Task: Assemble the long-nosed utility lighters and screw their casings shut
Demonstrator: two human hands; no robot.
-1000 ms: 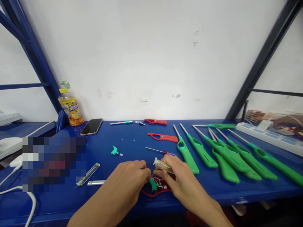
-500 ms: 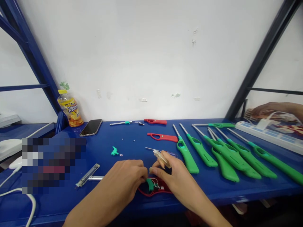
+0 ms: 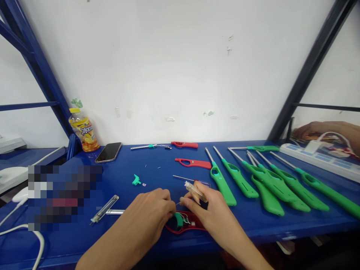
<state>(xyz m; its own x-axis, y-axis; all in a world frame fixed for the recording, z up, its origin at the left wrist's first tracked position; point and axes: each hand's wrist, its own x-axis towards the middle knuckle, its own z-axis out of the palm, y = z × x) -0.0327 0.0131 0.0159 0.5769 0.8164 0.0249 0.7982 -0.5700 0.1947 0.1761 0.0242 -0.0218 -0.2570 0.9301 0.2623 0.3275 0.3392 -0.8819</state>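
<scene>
An opened red lighter shell [image 3: 182,229] lies at the front edge of the blue table, with a green part [image 3: 178,220] and white wires inside it. My left hand [image 3: 157,206] is closed at the shell's left end, over a metal tube [image 3: 115,212]; what its fingertips pinch is hidden. My right hand [image 3: 205,200] holds a small clear fluid-filled tube [image 3: 196,190] against the palm, and its thumb and finger pinch a thin piece above the shell. Behind it lies a screwdriver [image 3: 182,177]. A loose green trigger piece [image 3: 136,180] sits further left.
Several green lighters [image 3: 225,187] spread over the right side. Two red shells [image 3: 194,163] and a metal rod [image 3: 143,147] lie at the back. A phone [image 3: 108,152], a bottle [image 3: 84,131] and a clear tool [image 3: 104,210] are left. Another person's hand is near the power strip [image 3: 320,161].
My right hand has shifted slightly right, away from my left, and a thin piece now shows at its fingertips. The clear tube moved with it. My left hand stays nearly in place.
</scene>
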